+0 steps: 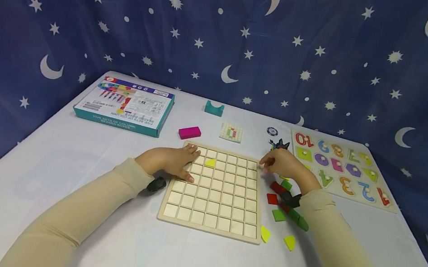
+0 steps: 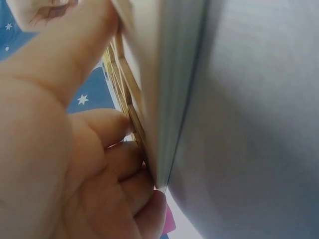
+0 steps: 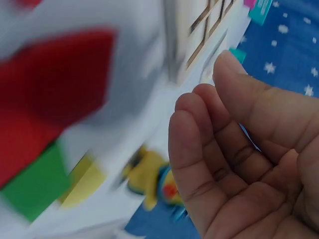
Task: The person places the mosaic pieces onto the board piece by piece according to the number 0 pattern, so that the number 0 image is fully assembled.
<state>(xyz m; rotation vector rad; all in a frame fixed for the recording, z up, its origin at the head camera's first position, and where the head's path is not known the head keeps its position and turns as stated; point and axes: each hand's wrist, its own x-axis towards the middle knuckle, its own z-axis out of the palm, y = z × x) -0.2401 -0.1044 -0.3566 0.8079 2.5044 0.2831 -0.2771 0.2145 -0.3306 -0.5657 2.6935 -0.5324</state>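
A wooden board (image 1: 208,231) with a grid of square cells lies on the table. One yellow tile (image 1: 210,162) sits in a cell of its upper part. Over the board's left edge, my left hand (image 1: 174,161) rests with fingers spread; the left wrist view has its fingertips along the rim. My right hand (image 1: 284,164) is beside the board's top right corner, fingers loosely bent and nothing between them in the right wrist view. Below that hand lie red tiles (image 1: 272,199), green tiles (image 1: 278,215) and yellow rounded tiles (image 1: 289,242), some partly hidden by the wrist.
Behind the board are a magenta block (image 1: 190,133), a small patterned grid card (image 1: 231,132), a teal holder (image 1: 214,108) and a round chip (image 1: 272,131). A toy figure (image 1: 279,144) stands behind my right hand. A number puzzle (image 1: 350,171) lies right, a flat box (image 1: 125,105) left.
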